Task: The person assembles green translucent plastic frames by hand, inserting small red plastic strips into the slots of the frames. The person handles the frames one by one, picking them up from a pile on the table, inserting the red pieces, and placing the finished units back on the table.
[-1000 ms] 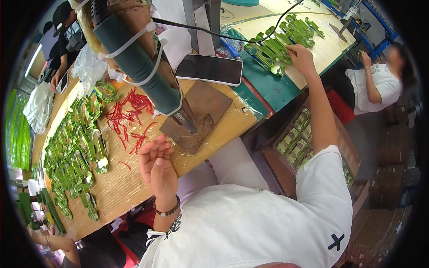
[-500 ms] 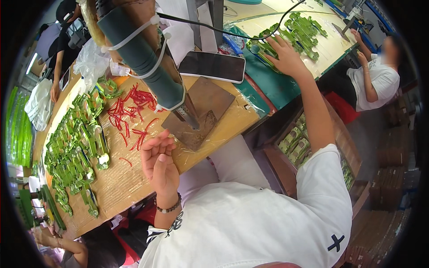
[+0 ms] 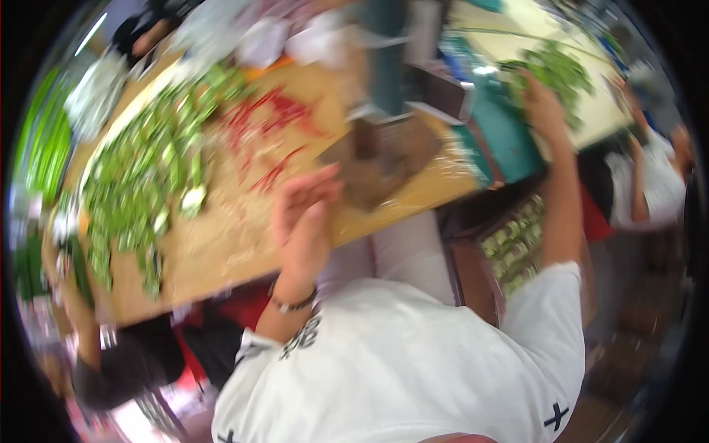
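Note:
The picture is blurred by motion. My left hand [image 3: 304, 221] is held palm up at the table's near edge, fingers loosely bent and apart, with nothing in it. Just beyond it lie a brown metal plate [image 3: 402, 159] and thin red strips [image 3: 277, 118]. Over the plate stands a dark green cylindrical tool [image 3: 388, 77]; its tip is smeared. My right hand [image 3: 545, 111] reaches far right to a pile of green plastic-looking pieces [image 3: 561, 70]. Something dark shows by its fingertips, but whether they grip it is too blurred to tell.
Many green pieces [image 3: 136, 181] cover the table's left side. A phone [image 3: 447, 96] lies right of the tool, beside a teal mat [image 3: 502, 140]. A box of green parts [image 3: 513, 247] sits below my right arm. Other people work at left and right [image 3: 646, 177].
The view has swung, so the table appears shifted right and blurred. My right hand's spread fingers have drawn closer together at the green pile. My left hand keeps its loose pose.

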Available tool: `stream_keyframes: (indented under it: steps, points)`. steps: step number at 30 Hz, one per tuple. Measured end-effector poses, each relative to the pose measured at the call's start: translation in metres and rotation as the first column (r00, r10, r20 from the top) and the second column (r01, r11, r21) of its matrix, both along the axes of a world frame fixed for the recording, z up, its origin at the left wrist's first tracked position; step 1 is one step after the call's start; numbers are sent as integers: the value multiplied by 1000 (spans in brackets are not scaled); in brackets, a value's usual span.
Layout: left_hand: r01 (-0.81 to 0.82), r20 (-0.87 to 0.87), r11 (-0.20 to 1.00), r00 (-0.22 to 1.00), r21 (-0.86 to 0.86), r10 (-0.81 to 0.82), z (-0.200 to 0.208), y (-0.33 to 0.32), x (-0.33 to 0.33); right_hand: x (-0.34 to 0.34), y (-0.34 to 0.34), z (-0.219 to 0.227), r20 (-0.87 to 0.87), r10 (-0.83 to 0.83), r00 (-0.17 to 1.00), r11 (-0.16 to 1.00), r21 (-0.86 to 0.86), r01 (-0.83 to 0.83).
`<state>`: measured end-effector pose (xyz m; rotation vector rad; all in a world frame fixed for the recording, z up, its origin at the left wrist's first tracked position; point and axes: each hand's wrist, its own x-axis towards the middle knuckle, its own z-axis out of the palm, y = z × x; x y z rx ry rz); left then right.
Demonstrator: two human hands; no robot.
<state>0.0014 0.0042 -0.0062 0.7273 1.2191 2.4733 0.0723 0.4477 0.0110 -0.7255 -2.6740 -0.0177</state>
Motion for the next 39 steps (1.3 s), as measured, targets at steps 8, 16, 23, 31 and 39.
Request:
stream_keyframes:
  steps: [8, 16, 23, 31, 39]
  points:
    - [-856, -892, 307, 450, -415, 50, 28, -106, -45, 68, -128, -7, -858, 188, 477, 969, 242, 54]
    - [-910, -904, -160, 405, -383, -136, 28, -140, -68, -41, -397, 6, -503, 788, 355, 464, 104, -880]
    - [-860, -957, -439, 290, -258, -5, 25, -222, -58, -105, -437, 16, -8, 714, 700, 698, -77, -712]
    - [-857, -841, -83, 475, -509, 258, 25, -220, -31, -84, -412, 20, -267, 822, 503, 498, -93, -862]
    - [-25, -80, 876, 997, -482, -16, 18, -123, 26, -39, -379, 39, -763, 621, 179, 364, 78, -928]
